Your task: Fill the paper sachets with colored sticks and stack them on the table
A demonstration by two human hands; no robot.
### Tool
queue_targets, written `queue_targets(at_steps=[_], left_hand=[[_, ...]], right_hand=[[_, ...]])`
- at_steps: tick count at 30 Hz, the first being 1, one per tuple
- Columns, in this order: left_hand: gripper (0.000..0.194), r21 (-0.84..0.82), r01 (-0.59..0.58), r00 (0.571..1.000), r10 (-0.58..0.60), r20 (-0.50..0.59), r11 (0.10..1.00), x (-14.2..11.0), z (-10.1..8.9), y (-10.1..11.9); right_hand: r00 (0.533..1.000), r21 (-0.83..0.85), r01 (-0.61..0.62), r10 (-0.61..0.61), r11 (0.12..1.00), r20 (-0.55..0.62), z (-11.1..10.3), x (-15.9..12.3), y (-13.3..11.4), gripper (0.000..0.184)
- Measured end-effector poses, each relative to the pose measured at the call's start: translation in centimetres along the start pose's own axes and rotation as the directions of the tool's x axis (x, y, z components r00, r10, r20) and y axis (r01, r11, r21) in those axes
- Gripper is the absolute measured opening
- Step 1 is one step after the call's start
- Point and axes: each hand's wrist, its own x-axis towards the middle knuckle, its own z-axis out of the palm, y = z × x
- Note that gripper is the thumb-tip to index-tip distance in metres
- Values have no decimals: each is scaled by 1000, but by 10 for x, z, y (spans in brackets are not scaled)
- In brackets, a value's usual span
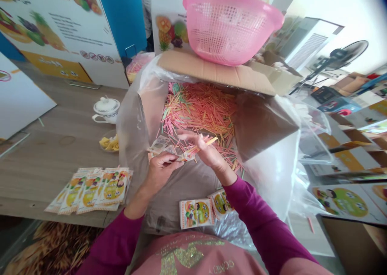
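My left hand (161, 168) pinches a small printed packet (185, 157) near the front of the open carton. Thin pink and yellow candy sticks (208, 141) lie in the fingers of my right hand (208, 150), their lower ends at the packet's mouth; how far they reach inside I cannot tell. Beyond both hands a heap of loose candy sticks (202, 106), pink, orange, yellow and some green, fills the plastic-lined carton (256, 122). More packets (159, 144) lie just behind my left hand. Two printed packets (197, 214) rest close to my body.
Several printed packets (96, 188) lie overlapped on the wooden table (60, 146) at left. Behind them are a lidded white cup (106, 108) and a small dish of yellow pieces (109, 143). A pink basket (229, 29) stands on the carton's far flap. A fan (347, 53) is at right.
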Motion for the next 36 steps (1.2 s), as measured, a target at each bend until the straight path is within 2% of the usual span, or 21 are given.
queue_targets(at_steps=[8, 11, 16, 20, 23, 27, 29, 31, 34, 36], left_hand=[[10, -84, 20, 1000, -21, -16, 996, 2, 14, -8], [13, -173, 75, 997, -77, -6, 982, 1, 22, -14], [28, -355, 247, 968, -243, 55, 902, -4, 29, -15], [41, -428, 304, 952, -279, 124, 851, -10, 34, -11], [39, -383, 292, 956, -255, 144, 876, -14, 39, -13], [22, -191, 151, 988, -145, 48, 970, -19, 45, -18], [20, -96, 72, 997, -73, -7, 993, -25, 43, -21], [20, -30, 60, 998, -61, -33, 998, -34, 37, -21], [24, -22, 143, 989, -144, -28, 989, -55, 16, -17], [25, -39, 190, 980, -192, -51, 981, -70, -3, -11]], right_hand=[[997, -194, -43, 54, 980, 55, 5, -5, -6, 72], [998, -134, -34, 40, 990, 41, 8, -4, -8, 72], [989, -6, -108, 106, 994, -104, 15, -7, -5, 67], [982, 33, -77, 81, 996, -168, 23, -10, 1, 57], [986, 40, -102, 107, 994, -126, 30, -14, 3, 52], [984, 85, -178, 179, 980, -1, 36, -21, 4, 52], [983, 125, -182, 183, 975, 8, 35, -23, 4, 50], [984, 182, -160, 171, 970, -42, 30, -21, 4, 48], [972, 208, -102, 142, 973, -187, 16, -7, 12, 48], [960, 102, -88, 112, 991, -258, 11, 6, 21, 42]])
